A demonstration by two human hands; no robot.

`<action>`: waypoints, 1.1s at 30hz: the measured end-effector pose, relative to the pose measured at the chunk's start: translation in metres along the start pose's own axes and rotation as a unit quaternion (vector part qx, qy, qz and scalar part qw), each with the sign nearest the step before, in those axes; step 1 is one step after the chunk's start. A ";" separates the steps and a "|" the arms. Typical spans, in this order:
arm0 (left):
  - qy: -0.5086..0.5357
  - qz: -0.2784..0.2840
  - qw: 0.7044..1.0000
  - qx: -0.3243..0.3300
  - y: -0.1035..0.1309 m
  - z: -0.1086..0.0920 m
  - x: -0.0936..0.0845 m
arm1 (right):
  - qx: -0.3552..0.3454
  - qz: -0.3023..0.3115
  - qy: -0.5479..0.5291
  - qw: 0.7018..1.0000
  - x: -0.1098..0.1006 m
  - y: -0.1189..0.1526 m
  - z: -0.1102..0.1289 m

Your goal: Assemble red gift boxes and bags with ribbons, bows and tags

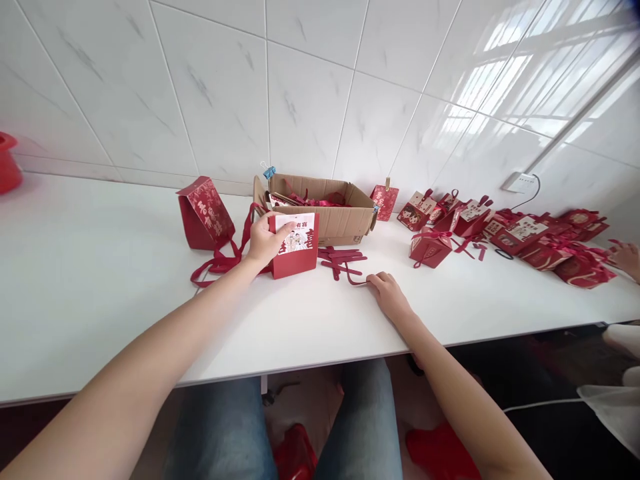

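My left hand (pixel 267 239) grips a red paper gift box (pixel 296 263) with a white printed panel, held upright at the table in front of the cardboard box. My right hand (pixel 387 293) rests low on the table, its fingers pinched on the end of a thin dark red strap (pixel 354 280). Between the hands lies a loose pile of similar dark red straps (pixel 345 256). Red ribbon (pixel 220 261) trails on the table behind my left wrist. Left of it stands another red gift box (pixel 206 215) with a pale floral print.
An open cardboard box (pixel 345 217) holding red ribbon and cards stands by the tiled wall. Finished-looking red boxes (pixel 431 248) and a larger heap (pixel 565 243) line the right side. Another person's hand (pixel 626 259) is at the far right. A wall socket (pixel 520 183) has a cable.
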State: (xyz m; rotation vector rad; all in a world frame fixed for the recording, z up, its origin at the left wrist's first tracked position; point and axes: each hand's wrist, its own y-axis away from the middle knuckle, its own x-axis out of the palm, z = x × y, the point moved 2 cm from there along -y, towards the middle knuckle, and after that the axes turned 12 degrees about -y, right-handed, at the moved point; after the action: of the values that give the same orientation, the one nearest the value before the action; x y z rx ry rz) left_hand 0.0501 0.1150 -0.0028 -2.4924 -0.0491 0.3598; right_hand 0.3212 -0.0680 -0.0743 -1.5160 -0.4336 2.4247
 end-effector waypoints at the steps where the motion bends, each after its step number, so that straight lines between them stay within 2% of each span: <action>1: 0.005 -0.002 1.000 -0.001 -0.003 0.002 0.003 | 0.009 -0.002 0.007 1.000 0.000 0.001 0.000; 5: 0.022 -0.001 1.000 -0.009 -0.007 0.008 0.010 | 0.023 -0.008 0.008 1.000 -0.003 0.003 0.001; 9: -0.004 0.012 1.000 -0.011 -0.005 0.006 0.007 | 0.023 -0.021 -0.012 0.999 -0.009 0.004 0.005; 12: -0.047 0.012 0.999 -0.008 -0.002 0.002 0.002 | 0.028 -0.050 -0.113 0.992 -0.015 -0.003 0.015; 14: -0.072 -0.007 0.997 0.015 -0.002 -0.002 -0.001 | 0.046 -0.084 -0.230 0.968 -0.022 -0.014 0.027; 16: -0.102 -0.058 0.992 0.048 -0.004 -0.009 -0.005 | 0.074 -0.114 -0.364 0.922 -0.031 -0.029 0.045; 17: -0.117 -0.095 0.987 0.061 -0.006 -0.016 -0.009 | 0.088 -0.111 -0.441 0.886 -0.037 -0.038 0.057; 19: -0.137 -0.176 0.971 0.084 -0.009 -0.038 -0.020 | 0.084 -0.073 -0.592 0.798 -0.049 -0.057 0.086; 21: -0.130 -0.215 0.961 0.115 -0.011 -0.072 -0.035 | 0.059 -0.039 -0.697 0.714 -0.065 -0.073 0.118; 22: -0.131 -0.204 0.961 0.131 -0.011 -0.093 -0.044 | 0.043 -0.015 -0.735 0.676 -0.072 -0.080 0.134; 23: -0.132 -0.168 0.966 0.148 -0.010 -0.114 -0.052 | 0.025 0.009 -0.765 0.643 -0.078 -0.086 0.149; 25: -0.127 -0.067 0.971 0.193 -0.004 -0.154 -0.065 | -0.013 0.059 -0.807 0.587 -0.089 -0.095 0.176; 27: -0.124 0.012 0.967 0.224 0.005 -0.182 -0.074 | -0.048 0.103 -0.829 0.547 -0.094 -0.100 0.196; 29: -0.097 0.063 0.963 0.242 0.012 -0.195 -0.077 | -0.073 0.136 -0.836 0.526 -0.094 -0.105 0.207; 33: -0.038 0.049 0.953 0.298 0.014 -0.194 -0.075 | -0.100 0.171 -0.825 0.529 -0.088 -0.112 0.212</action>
State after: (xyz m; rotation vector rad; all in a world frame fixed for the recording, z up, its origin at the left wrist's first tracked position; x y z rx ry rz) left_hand 0.0294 -0.0158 0.1577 -1.8855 0.1360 0.4373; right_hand 0.1734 -0.0214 0.1280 1.4085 -0.6621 3.2999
